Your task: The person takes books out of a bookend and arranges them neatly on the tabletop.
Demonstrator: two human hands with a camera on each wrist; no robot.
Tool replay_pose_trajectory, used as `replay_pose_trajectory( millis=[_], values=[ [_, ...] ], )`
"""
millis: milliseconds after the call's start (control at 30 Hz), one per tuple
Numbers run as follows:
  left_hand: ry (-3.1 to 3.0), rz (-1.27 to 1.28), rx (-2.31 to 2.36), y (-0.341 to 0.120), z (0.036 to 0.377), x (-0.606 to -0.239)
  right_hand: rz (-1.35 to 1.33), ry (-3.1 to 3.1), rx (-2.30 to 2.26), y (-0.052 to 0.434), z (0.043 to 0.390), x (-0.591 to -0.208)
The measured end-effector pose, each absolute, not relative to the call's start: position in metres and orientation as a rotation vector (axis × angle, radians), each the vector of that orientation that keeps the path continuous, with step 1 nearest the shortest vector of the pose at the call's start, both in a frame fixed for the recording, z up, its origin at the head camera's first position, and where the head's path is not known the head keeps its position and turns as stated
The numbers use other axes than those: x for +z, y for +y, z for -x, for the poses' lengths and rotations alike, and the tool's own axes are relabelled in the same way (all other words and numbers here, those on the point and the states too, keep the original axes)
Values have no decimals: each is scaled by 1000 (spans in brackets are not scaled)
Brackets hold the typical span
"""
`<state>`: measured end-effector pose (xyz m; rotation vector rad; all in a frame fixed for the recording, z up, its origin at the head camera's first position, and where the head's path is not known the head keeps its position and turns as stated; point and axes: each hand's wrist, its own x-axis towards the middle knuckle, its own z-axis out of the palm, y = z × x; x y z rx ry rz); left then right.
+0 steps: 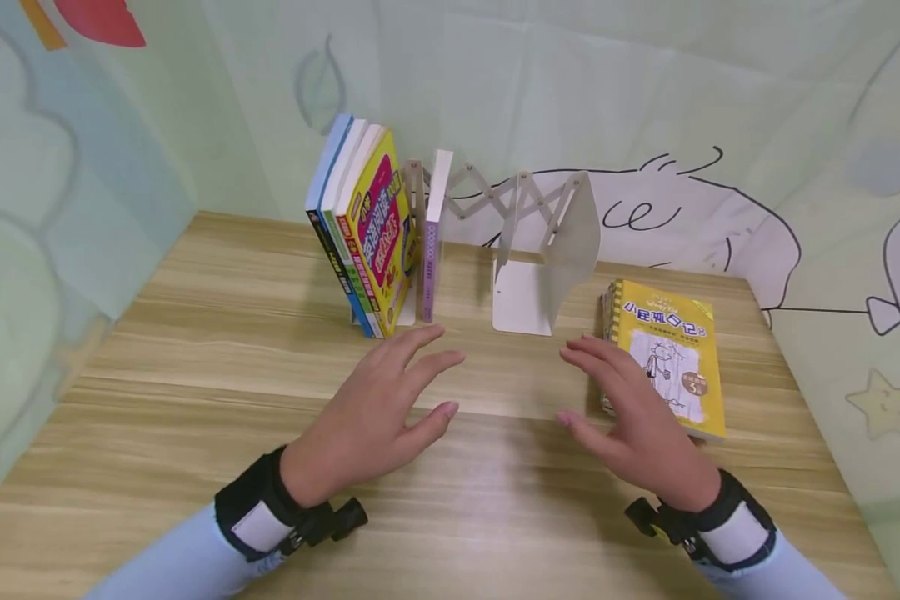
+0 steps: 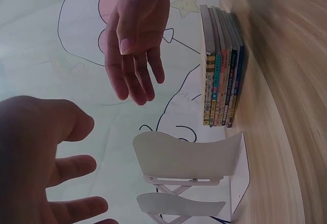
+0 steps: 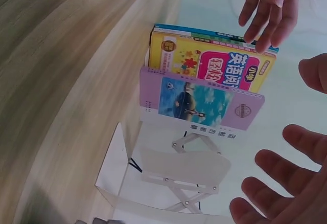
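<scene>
My left hand [image 1: 378, 408] hovers over the table with fingers spread, holding nothing, in front of the upright books. Opposite it, my right hand [image 1: 637, 425] is also spread and bare, near a stack of books [image 1: 667, 358] with a yellow top cover. A white expandable bookend rack [image 1: 521, 296] stands at the back. Several tall books [image 1: 367, 233], the nearest with a yellow cover, lean at its left end. One thin purple book [image 3: 199, 101] stands upright inside the rack, beside the first divider. The rack's right sections hold no book.
The wood-grain table [image 1: 217, 350] meets a cartoon-printed cloth wall [image 1: 255, 100] behind and at both sides. Black straps with small cameras sit on both wrists. In the left wrist view, the low stack [image 2: 222, 70] shows several spines beside the rack.
</scene>
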<state>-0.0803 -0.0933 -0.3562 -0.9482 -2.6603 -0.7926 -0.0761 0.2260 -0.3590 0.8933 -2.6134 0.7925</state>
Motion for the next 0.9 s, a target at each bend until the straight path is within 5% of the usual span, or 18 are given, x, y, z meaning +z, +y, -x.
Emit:
replay_pose_trajectory(
  millis=[900],
  values=[
    [-2653,958,-781,-90,86,-362,-843,-2721,762,220,76,-367]
  ],
)
